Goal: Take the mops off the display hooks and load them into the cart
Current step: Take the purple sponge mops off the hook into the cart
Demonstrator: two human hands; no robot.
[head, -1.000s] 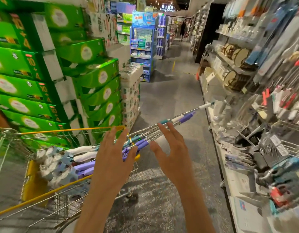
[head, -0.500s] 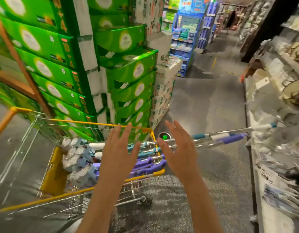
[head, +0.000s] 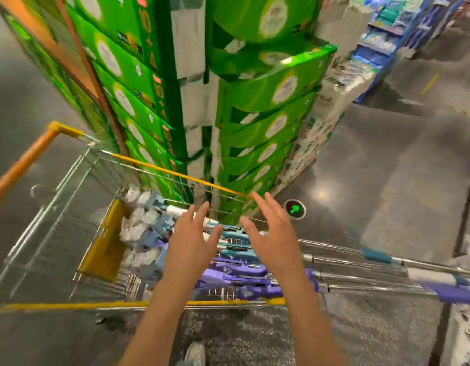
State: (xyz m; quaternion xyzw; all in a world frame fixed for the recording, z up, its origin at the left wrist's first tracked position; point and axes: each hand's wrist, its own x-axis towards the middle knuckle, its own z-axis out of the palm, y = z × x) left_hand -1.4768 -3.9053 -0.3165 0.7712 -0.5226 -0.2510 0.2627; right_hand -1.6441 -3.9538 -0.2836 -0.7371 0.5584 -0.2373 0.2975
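Observation:
Several mops [head: 239,273] lie across the wire cart [head: 57,207], white heads at its left end, teal and purple grips in the middle. Their metal poles [head: 360,262] stick out past the cart's right side over the floor. My left hand [head: 189,247] and my right hand [head: 273,239] hover above the mops, fingers spread and straight, holding nothing. The display hooks are out of view.
A tall stack of green boxes [head: 255,96] stands right behind the cart. White packs [head: 323,120] are piled to its right. A round floor marker with a green arrow [head: 294,208] lies on the grey aisle floor. Blue shelving [head: 382,48] stands farther back.
My view has swung left and downward, so the right-hand shelf has left the frame. Both hands stay spread above the mops in the cart.

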